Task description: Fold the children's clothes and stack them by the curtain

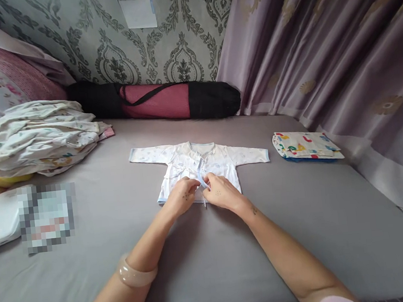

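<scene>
A small white baby shirt [184, 164] with pale blue trim lies spread on the grey sheet, its sleeves stretched out to both sides. Over its lower middle, my left hand [184, 194] pinches the blue-edged front opening. Close beside it, my right hand [223, 193] is closed on the same blue edging, from the right. A thin white tie hangs down between the hands. My fingertips partly hide what they grip. A pale bangle [137, 273] sits on my left forearm.
Folded patterned cloth [307, 144] lies to the right. Crumpled fabric [37, 134], a white device [5, 219] and a blurred-out item [50, 217] are at left. A black and red long bag [156, 100] rests against the wall. Purple curtains [305, 39] hang at right.
</scene>
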Available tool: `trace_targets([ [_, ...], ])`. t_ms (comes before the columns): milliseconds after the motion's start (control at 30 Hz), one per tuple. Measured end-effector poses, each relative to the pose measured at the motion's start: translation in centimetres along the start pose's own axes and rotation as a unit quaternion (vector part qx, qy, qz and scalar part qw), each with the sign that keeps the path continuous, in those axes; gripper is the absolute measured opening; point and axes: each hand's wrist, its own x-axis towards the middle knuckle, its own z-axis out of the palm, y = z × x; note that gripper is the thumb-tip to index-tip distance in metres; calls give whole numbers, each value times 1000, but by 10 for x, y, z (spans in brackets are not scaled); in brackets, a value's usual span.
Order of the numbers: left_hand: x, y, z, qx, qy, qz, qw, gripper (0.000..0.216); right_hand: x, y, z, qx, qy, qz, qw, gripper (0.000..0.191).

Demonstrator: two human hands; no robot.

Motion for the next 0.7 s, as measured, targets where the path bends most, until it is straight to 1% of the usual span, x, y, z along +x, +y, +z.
trace_targets([
  [67, -3, 2, 2, 17, -11, 28, 999, 38, 4, 8, -3, 52, 3, 5, 999, 27],
  [167, -9, 10, 3, 111, -31, 58, 992, 37, 11, 17, -6, 144, 0, 13, 989, 31],
  [233, -14, 17, 2, 181, -45, 62, 980, 34, 13, 20, -6, 204, -23, 10, 979, 33],
  [300, -19, 24, 0, 225, -59, 64, 970, 32, 13, 22, -6, 236, -67, -5, 969, 34],
  [367, -22, 29, -5, 233, -71, 61, 968, 33, 12, 21, -6, 219, -100, -33, 970, 34],
  [400, -23, 30, -7, 221, -75, 58, 971, 34, 10, 20, -7, 194, -102, -50, 974, 33],
  [467, -23, 31, -13, 178, -77, 30, 981, 34, 6, 16, -7, 133, -83, -72, 985, 28],
  [533, -21, 28, -16, 137, -69, -23, 988, 30, 2, 10, -6, 80, -61, -68, 993, 22],
  [600, -17, 24, -16, 116, -35, -69, 990, 28, -2, 5, -5, 40, -51, -54, 996, 20],
  [633, -16, 21, -15, 111, -11, -77, 991, 28, -3, 3, -5, 26, -50, -51, 997, 23],
  [700, -14, 16, -11, 102, 29, -66, 992, 27, -4, 1, -6, 17, -62, -63, 996, 26],
])
